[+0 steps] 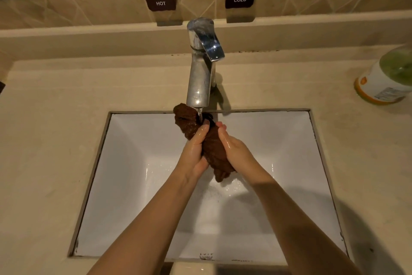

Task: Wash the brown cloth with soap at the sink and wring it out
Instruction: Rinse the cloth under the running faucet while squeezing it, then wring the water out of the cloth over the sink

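Directly beneath the running faucet (199, 69), left hand (196, 147) and right hand (234, 148) clamp the bunched brown cloth (211, 147) between them (long axis running away from the person) over the sink (124, 163)

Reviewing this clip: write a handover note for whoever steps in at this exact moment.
Left hand: grips the bunched brown cloth.
Right hand: grips the same cloth from the other side.
The faucet runs water onto the cloth's top end, above the sink. A green-topped bottle stands on the counter at right.
Done: cloth wet. No suds show, so soaping is unconfirmed.
Left: soap if needed, rinse, wring out.
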A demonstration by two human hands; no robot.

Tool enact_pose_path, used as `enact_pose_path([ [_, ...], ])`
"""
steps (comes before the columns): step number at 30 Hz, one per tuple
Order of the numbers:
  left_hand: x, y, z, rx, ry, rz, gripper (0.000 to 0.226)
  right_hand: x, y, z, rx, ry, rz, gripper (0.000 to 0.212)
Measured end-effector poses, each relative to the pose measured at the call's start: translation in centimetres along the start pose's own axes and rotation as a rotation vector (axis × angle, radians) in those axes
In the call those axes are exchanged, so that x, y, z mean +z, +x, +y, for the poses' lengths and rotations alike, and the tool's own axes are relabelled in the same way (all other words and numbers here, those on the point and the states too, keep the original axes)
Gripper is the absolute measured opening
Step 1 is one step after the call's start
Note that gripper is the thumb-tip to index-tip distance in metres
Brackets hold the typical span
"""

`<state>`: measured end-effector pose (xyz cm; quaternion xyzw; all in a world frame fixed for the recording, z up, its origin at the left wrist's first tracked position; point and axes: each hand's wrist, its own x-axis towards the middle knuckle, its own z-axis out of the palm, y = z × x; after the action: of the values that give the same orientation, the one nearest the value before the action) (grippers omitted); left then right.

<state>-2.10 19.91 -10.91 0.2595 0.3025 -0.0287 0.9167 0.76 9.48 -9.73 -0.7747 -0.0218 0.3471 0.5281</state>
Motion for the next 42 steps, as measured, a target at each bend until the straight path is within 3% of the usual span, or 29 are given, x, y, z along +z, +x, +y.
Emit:
enact_pose_path([
  [3,-0.2,-0.1,0.4,-0.063,-0.007,-0.045,0.030,-1.4,-1.5,-0.2,0.003,-0.170,-0.031,0.058],
  [7,-0.1,-0.3,0.7,-0.062,-0.019,-0.014,0.037,-3.8,-3.4,-3.7,-0.142,-0.346,0.125,0.053],
  [10,0.5,-0.5,1.0,-0.071,-0.036,0.025,0.037,-5.2,-4.1,-8.9,-0.304,-0.179,0.238,0.038],
  [13,0.5,-0.7,1.0,-0.066,-0.009,0.020,0.051,-5.4,-4.1,-13.3,-0.328,0.000,0.198,0.034],
  [19,0.0,-1.0,0.5,-0.078,-0.033,0.010,0.070,-4.3,-3.5,-16.7,-0.353,0.027,0.151,0.037],
  [28,0.0,-2.1,0.7,-0.109,0.013,0.022,0.062,-4.1,-3.2,-15.7,-0.237,0.157,0.060,0.033],
  [32,-0.2,-3.7,1.0,-0.202,0.100,0.032,0.033,-4.7,-3.4,-15.5,-0.191,0.179,0.029,0.035],
  [35,-0.4,-5.8,1.6,-0.266,0.148,-0.030,0.024,-5.3,-3.7,-12.9,-0.146,0.146,0.036,0.049],
  [38,-0.5,-7.9,2.1,-0.349,0.086,-0.157,0.042,-5.3,-3.9,-8.0,-0.047,0.138,-0.062,0.058],
  [42,0.8,-10.3,1.9,-0.442,0.243,-0.396,0.042,-3.8,-4.7,-5.0,-0.015,0.435,-0.415,0.067],
])
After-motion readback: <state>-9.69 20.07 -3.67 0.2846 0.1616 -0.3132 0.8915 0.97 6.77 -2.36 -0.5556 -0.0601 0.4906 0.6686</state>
